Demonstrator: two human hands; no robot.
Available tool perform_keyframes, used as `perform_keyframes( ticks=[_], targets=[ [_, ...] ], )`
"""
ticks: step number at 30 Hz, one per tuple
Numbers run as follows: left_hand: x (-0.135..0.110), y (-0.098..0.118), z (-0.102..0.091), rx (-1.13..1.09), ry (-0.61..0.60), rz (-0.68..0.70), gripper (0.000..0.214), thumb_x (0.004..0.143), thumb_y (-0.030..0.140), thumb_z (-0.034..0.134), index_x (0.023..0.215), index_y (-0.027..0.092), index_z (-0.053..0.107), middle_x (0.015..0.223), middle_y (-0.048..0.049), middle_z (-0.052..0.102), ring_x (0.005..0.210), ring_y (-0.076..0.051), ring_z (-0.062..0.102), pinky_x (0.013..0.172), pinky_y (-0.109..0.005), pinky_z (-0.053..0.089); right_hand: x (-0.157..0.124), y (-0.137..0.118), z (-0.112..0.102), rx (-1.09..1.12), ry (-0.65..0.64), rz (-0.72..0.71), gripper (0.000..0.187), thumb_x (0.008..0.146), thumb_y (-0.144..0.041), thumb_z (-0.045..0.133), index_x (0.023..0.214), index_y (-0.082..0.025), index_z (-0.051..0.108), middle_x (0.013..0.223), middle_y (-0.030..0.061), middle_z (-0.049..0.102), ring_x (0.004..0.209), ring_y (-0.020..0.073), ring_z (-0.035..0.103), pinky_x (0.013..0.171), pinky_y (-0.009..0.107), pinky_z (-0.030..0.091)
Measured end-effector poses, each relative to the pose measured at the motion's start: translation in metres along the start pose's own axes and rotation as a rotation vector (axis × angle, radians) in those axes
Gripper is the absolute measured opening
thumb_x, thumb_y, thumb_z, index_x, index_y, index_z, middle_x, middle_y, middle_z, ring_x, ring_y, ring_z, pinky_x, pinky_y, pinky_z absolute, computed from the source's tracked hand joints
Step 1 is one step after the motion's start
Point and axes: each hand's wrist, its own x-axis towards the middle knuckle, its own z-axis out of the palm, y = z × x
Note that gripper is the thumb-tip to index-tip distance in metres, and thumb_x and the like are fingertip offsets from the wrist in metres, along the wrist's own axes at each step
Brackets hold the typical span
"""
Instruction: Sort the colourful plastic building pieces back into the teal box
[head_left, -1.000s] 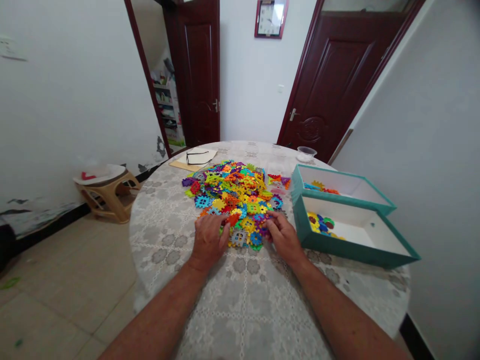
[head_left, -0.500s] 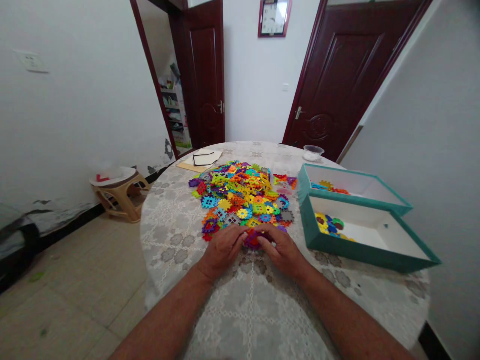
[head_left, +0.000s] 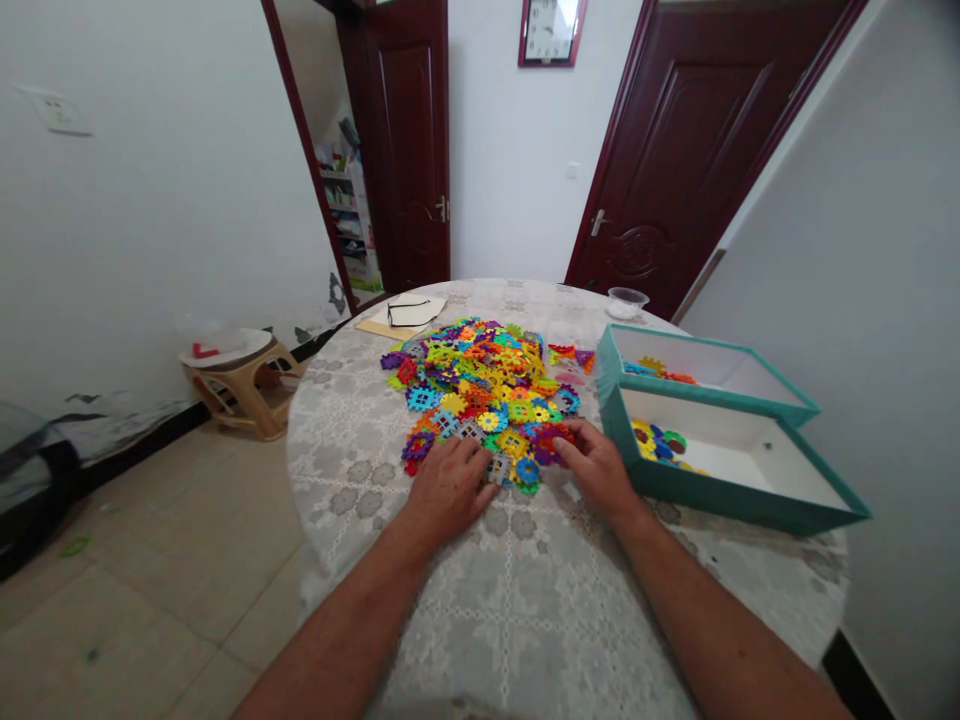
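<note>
A heap of colourful plastic gear-shaped building pieces (head_left: pixel 480 365) lies on the round table. At its near edge, my left hand (head_left: pixel 450 485) rests with the fingers extended over the pieces and the thumb apart. Beside those fingertips lies a grey square-holed piece (head_left: pixel 499 467), and a blue round piece (head_left: pixel 528 471) is a little to its right. My right hand (head_left: pixel 598 468) pinches a purple and red gear piece (head_left: pixel 549 443) between thumb and fingers at the heap's right front side.
Two teal-edged boxes stand on the right: the near box (head_left: pixel 739 498) holds yellow, blue and green pieces, the far box (head_left: pixel 750 375) some blue and orange ones. Glasses (head_left: pixel 409 315) lie on paper at the back left. A clear bowl (head_left: pixel 627 301) sits at the back right.
My hands were together over the purple and red piece at the front. Now they are apart; the right has carried the piece rightward, and the left rests on the heap.
</note>
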Motion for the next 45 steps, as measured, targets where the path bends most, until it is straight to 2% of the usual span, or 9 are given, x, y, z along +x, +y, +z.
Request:
perform_keyframes(
  ticks=[3,7,12,15,21,26,30,40,45],
  targets=[
    [0.002,-0.004,0.004,0.059,0.024,0.010,0.007,0.096,0.027,0.066,0.101,0.022,0.068,0.100,-0.0099,0.071,0.098,-0.029,0.064,0.086,-0.044,0.050,-0.002,-0.002,0.001,-0.012,-0.043,-0.028,0.029,0.086,-0.048,0.072,0.097,-0.021,0.069,0.084,0.0021,0.073,0.074,0.0201,0.066,0.067,0.031,0.054],
    [0.002,-0.014,0.011,0.073,0.133,-0.024,0.013,0.101,0.025,0.058,0.092,0.021,0.067,0.089,-0.0087,0.072,0.089,-0.027,0.067,0.081,-0.042,0.052,-0.005,-0.005,0.003,-0.056,-0.132,-0.050,0.025,0.087,-0.044,0.072,0.096,-0.021,0.068,0.080,-0.0008,0.068,0.070,0.0176,0.062,0.066,0.029,0.050],
    [-0.001,-0.019,0.020,-0.116,0.301,-0.024,0.021,0.106,0.029,0.054,0.121,0.019,0.065,0.107,-0.0115,0.077,0.099,-0.026,0.072,0.088,-0.041,0.057,-0.012,-0.013,0.010,-0.007,-0.239,-0.157,0.018,0.087,-0.038,0.074,0.096,-0.023,0.070,0.122,0.0081,0.073,0.113,0.0259,0.068,0.098,0.039,0.054],
    [-0.002,-0.014,0.023,-0.226,0.226,0.028,0.023,0.107,0.031,0.052,0.124,0.022,0.064,0.105,-0.0083,0.078,0.095,-0.023,0.073,0.085,-0.037,0.059,-0.019,-0.022,0.016,-0.015,-0.319,-0.181,0.014,0.090,-0.036,0.071,0.098,-0.024,0.070,0.132,0.0084,0.071,0.121,0.0273,0.066,0.101,0.041,0.053],
    [-0.003,-0.001,0.011,-0.236,0.178,0.117,0.028,0.106,0.021,0.046,0.126,0.020,0.065,0.105,-0.0099,0.076,0.099,-0.024,0.070,0.093,-0.041,0.056,-0.028,-0.026,0.019,-0.189,-0.317,-0.165,0.015,0.093,-0.035,0.068,0.103,-0.024,0.070,0.088,0.0002,0.071,0.078,0.0195,0.064,0.074,0.030,0.051],
    [-0.004,0.005,-0.009,-0.080,0.023,0.066,0.030,0.089,0.028,0.070,0.118,0.021,0.067,0.112,-0.0122,0.070,0.109,-0.032,0.062,0.095,-0.048,0.052,-0.019,-0.017,0.013,-0.151,-0.209,-0.118,0.047,0.092,-0.037,0.069,0.137,-0.026,0.065,0.114,0.0050,0.076,0.098,0.0252,0.070,0.091,0.038,0.055],
    [-0.003,0.003,-0.009,0.018,-0.015,0.038,0.009,0.090,0.023,0.068,0.099,0.023,0.066,0.105,-0.0105,0.067,0.103,-0.030,0.060,0.092,-0.046,0.051,-0.013,-0.013,0.011,-0.068,-0.202,-0.063,0.035,0.090,-0.040,0.070,0.120,-0.023,0.072,0.114,0.0069,0.077,0.100,0.0273,0.071,0.093,0.040,0.056],
    [-0.001,-0.008,0.004,-0.098,0.214,-0.040,0.013,0.102,0.017,0.050,0.102,0.019,0.062,0.102,-0.0109,0.067,0.101,-0.026,0.063,0.093,-0.042,0.054,-0.015,-0.020,0.007,0.077,-0.320,-0.028,0.026,0.086,-0.043,0.075,0.099,-0.023,0.065,0.090,0.0014,0.069,0.085,0.0219,0.066,0.077,0.032,0.055],
    [-0.002,-0.009,0.006,-0.359,0.234,-0.038,0.017,0.108,0.023,0.047,0.110,0.019,0.064,0.101,-0.0085,0.072,0.095,-0.020,0.068,0.086,-0.033,0.056,-0.021,-0.028,0.011,0.032,-0.421,-0.145,0.023,0.087,-0.041,0.077,0.096,-0.023,0.065,0.134,0.0105,0.066,0.124,0.0304,0.061,0.102,0.042,0.051]
  ],
)
